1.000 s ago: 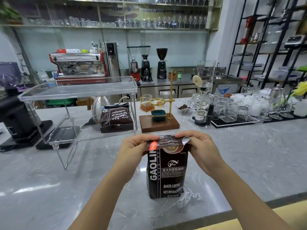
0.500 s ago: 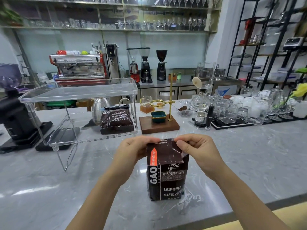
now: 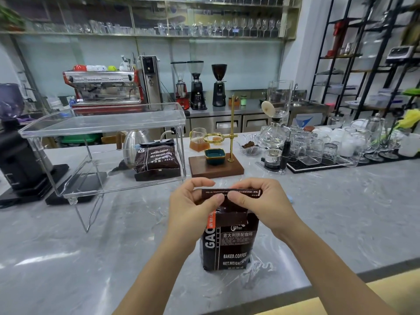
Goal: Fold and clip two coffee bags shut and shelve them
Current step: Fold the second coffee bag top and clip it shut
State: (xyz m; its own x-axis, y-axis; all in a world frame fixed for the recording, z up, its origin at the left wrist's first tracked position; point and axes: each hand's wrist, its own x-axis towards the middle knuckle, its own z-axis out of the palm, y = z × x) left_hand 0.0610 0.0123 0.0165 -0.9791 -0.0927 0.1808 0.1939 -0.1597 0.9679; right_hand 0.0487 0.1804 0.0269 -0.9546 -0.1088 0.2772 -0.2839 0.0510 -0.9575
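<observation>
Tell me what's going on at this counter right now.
A person is folding down the top of a coffee bag standing on the grey counter, left hand and right hand both pinching the fold. Another coffee bag already lies on the clear shelf rack.

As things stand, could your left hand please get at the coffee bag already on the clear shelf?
Probably not yet. The left hand pinches the folded top of the upright coffee bag, as does the right hand. Once freed, the shelf's open front leaves the shelved bag reachable.
</observation>
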